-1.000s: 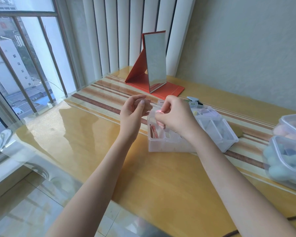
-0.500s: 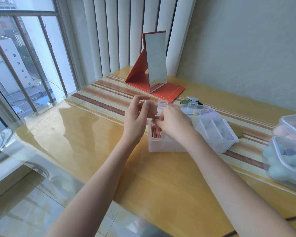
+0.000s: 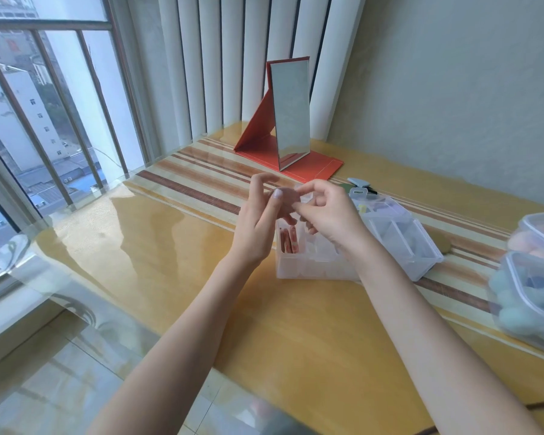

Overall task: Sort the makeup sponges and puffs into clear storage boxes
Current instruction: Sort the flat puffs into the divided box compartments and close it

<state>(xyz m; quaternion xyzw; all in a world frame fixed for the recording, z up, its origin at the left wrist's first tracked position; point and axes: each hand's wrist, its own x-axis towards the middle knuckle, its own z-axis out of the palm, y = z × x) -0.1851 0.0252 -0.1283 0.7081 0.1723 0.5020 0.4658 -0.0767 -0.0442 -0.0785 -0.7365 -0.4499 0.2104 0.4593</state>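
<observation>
Above the left end of the clear divided box (image 3: 352, 246), the two hands meet. The right hand (image 3: 330, 215) has its fingers curled and its thumb and forefinger pinched on a small pale, translucent piece (image 3: 303, 196); it is too blurred to tell what the piece is. The left hand (image 3: 258, 221) is raised beside it with its fingers loosely spread, the thumb tip reaching toward the same piece; whether that thumb actually presses on it cannot be told. Both hands hover over the box and are not resting on it.

The clear divided box lies on the yellow tabletop (image 3: 176, 252) with its lid swung open toward the far right, showing several partitioned cells. In the cell at the box's near-left end stand a few reddish-pink flat pieces (image 3: 288, 241) on edge. Other cells hold pale shapes that cannot be made out.

To the right of the box, at the table's edge of view, sit two lidded clear containers: the nearer one (image 3: 528, 296) is packed with blue-green sponges, and the one behind it (image 3: 539, 233) holds pink and peach ones. Just behind the box lie a small grey-blue clip (image 3: 358, 182) and a dark item half hidden by it. Farther behind the box stands a red folding mirror (image 3: 291, 120), upright on its fold-out base, in front of white vertical blinds (image 3: 226, 64). Well to the left of the box is a barred window (image 3: 44, 120).
</observation>
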